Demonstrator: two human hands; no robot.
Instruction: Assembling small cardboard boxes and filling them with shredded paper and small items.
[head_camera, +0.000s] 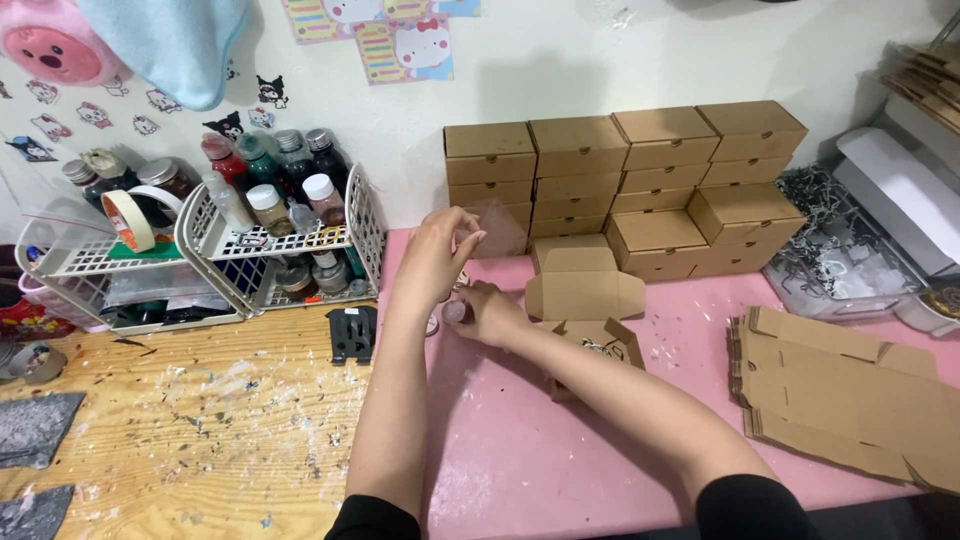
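- Hands meet near the back of the pink mat (520, 460), just in front of the box stack (620, 180).
- Left hand (437, 255) is raised, fingers pinched on a thin clear bag (497, 228); the bag stands up from the fingertips and leans right toward the stack.
- Right hand (490, 315) sits lower, touching the mat, closed around a small round item (455, 312); too small to tell what it is.
- Bag is above and slightly right of the item, so the 2 hands are near but not touching; left is nearer the bag mouth, right is under it.
- Bag's long axis runs roughly vertical, opening not visible.
- Open box (585, 300) lies just right of the right hand, lid flipped back toward the stack, cavity facing up with something dark inside.
- Flat blanks (840, 390) are piled well apart at the right edge.
- Basket of bottles (280, 235) and a black clip (352, 333) hem in the left side at the wooden board (180, 430).
- Free room: bare mat toward the camera, between the forearms.
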